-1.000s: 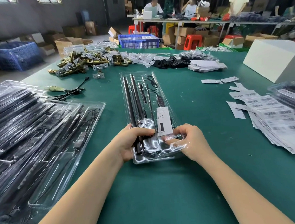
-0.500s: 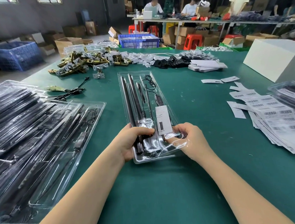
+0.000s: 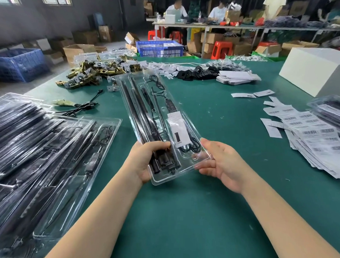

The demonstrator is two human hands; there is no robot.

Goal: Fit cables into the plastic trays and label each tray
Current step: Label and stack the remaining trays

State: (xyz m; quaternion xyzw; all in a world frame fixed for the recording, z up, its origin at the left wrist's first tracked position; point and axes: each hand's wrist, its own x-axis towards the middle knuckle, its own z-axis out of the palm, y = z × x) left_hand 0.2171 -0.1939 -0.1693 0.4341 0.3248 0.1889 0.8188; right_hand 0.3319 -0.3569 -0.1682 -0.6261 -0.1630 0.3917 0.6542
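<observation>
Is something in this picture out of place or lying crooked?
Mostly tidy. One loose black cable lies on the green table outside any tray, and barcode labels are fanned unevenly at the right.

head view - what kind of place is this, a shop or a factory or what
Most likely a packing or assembly workshop. Filled clear plastic trays are stacked on the green table, sheets of barcode labels lie ready at the right, and cardboard boxes and blue crates stand on the floor.
</observation>
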